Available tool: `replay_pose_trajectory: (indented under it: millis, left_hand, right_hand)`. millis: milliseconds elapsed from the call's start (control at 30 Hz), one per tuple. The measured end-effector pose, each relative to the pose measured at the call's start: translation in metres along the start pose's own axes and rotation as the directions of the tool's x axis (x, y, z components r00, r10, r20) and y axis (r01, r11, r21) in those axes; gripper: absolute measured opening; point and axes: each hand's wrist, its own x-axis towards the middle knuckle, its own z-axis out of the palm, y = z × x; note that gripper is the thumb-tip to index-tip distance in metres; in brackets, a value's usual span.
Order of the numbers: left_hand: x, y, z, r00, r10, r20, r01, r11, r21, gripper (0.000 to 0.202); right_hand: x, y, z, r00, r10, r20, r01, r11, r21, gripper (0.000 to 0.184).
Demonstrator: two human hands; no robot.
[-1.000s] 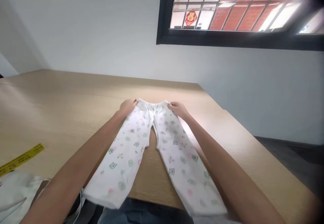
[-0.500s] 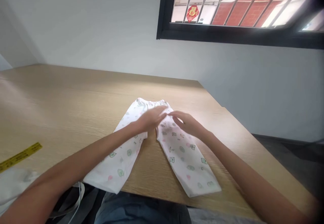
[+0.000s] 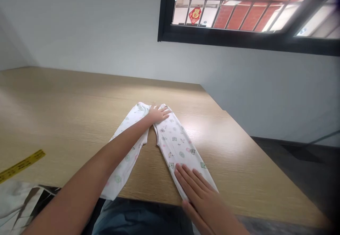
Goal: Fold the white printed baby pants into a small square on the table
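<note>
Small white trousers [image 3: 174,141] with a green and pink print lie spread on the wooden table [image 3: 66,107], waistband away from me and legs toward me. My left hand [image 3: 158,114] lies flat on the waistband, fingers stretched out. My right hand [image 3: 198,190] presses flat on the lower end of the right trouser leg near the table's front edge, fingers spread. The left trouser leg [image 3: 120,171] runs under my left forearm and hangs a little over the edge.
A yellow measuring tape [image 3: 21,165] lies at the left of the table. White cloth and grey straps [image 3: 16,203] sit at the bottom left, below the table edge. A white wall and a barred window [image 3: 239,8] stand behind. The table's right edge drops to a dark floor.
My right hand slid from the waistband down the right leg to its cuff. My left hand went back up to the waistband. The camera view shifted right.
</note>
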Motion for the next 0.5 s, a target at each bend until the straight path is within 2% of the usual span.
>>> replay_pose_trajectory:
  millis: [133,233,300,367,500]
  left_hand:
    - [0.004,-0.001,-0.001,0.999,-0.008,-0.038,0.007,1.0,-0.027,0.043]
    - [-0.014,-0.006,-0.01,0.999,0.051,-0.018,-0.053,0.995,-0.081,0.043]
    - [-0.039,-0.014,-0.02,0.998,0.064,0.003,-0.063,0.989,-0.137,0.045]
    - [-0.075,-0.024,-0.033,0.999,0.032,0.013,-0.029,0.981,-0.193,0.049]
    - [-0.158,-0.032,-0.052,0.996,-0.085,0.028,0.089,0.952,-0.293,0.056]
  right_hand:
    - [-0.016,-0.015,0.0,0.993,0.018,-0.114,-0.031,0.994,-0.109,0.069]
    - [-0.016,-0.016,0.001,0.985,0.019,-0.172,-0.042,0.991,-0.13,0.069]
    - [-0.014,-0.013,0.003,0.982,0.011,-0.186,-0.034,0.992,-0.12,0.065]
    - [-0.012,-0.012,0.005,0.976,0.025,-0.216,-0.043,0.996,-0.08,0.059]
    - [0.012,-0.027,0.006,0.92,0.046,-0.389,-0.02,0.997,0.071,0.046]
